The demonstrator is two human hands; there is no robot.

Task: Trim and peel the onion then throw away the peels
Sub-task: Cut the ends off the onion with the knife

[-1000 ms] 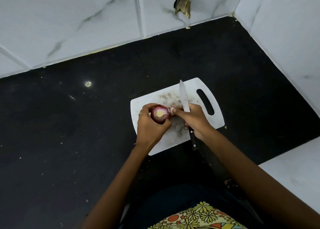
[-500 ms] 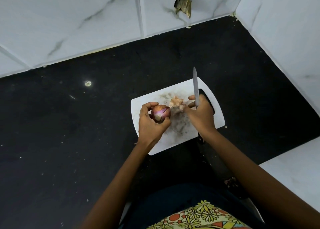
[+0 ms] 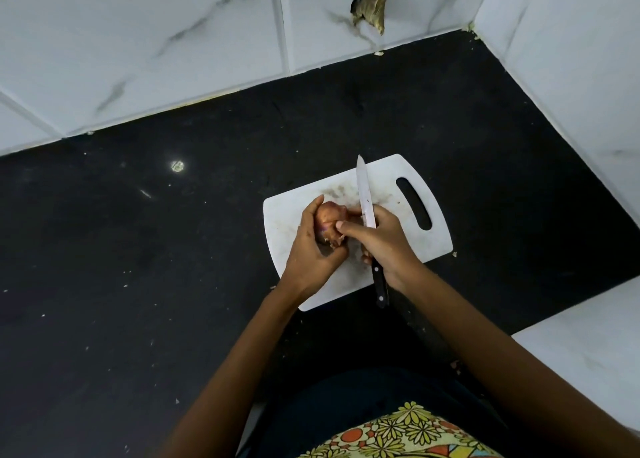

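Observation:
A small red onion (image 3: 327,221) with papery brown skin is held just above the white cutting board (image 3: 408,235). My left hand (image 3: 308,253) grips it from the left and below. My right hand (image 3: 384,242) holds a black-handled knife (image 3: 366,201), blade pointing away from me, handle sticking out toward me. The right thumb reaches over and presses on the onion's skin. The underside of the onion is hidden by my fingers.
The board lies on a black countertop (image 3: 173,267) dotted with small crumbs. White marble-look tile walls (image 3: 173,41) close the back and right sides, with a broken hole (image 3: 369,8) in the back wall. A white ledge (image 3: 588,346) sits at the lower right.
My right hand, which had pulled away right with a piece of peel, has come back to the onion. The knife swung left with it. The onion has been turned in my left hand.

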